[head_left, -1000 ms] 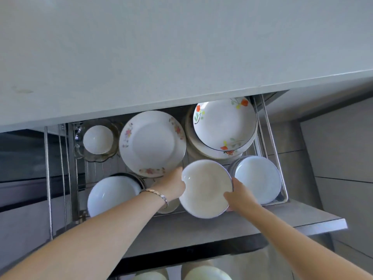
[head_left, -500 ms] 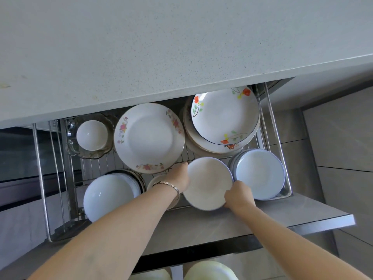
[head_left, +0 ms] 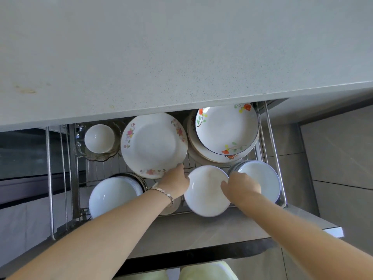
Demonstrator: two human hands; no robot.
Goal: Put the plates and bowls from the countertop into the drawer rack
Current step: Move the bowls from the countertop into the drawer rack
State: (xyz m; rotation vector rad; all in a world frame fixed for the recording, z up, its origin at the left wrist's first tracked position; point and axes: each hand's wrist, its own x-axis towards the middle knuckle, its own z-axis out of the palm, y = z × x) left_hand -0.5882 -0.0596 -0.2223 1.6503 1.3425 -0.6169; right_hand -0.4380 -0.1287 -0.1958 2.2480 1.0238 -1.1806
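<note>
Both hands hold a plain white bowl [head_left: 203,193] low over the front middle of the wire drawer rack [head_left: 271,138]. My left hand [head_left: 175,182], with a bracelet on the wrist, grips its left rim. My right hand [head_left: 241,187] grips its right rim, fingers over the edge. Around it lie a pink-flowered plate [head_left: 153,144], a stack topped by an orange-flowered plate [head_left: 226,132], a stack of white bowls [head_left: 262,178] at the right and another white bowl stack [head_left: 113,196] at the left. The grey countertop [head_left: 181,53] above shows no dishes.
A small white bowl [head_left: 99,138] sits inside a glass dish [head_left: 96,156] at the rack's back left. The grey drawer front [head_left: 201,231] runs below my hands. Another small dish [head_left: 171,206] lies partly hidden under my left wrist. Tiled floor shows at the right.
The bowl and both hands have sunk lower into the rack's front middle. My right hand has shifted up along the bowl's right rim. The camera has tilted up, showing more countertop.
</note>
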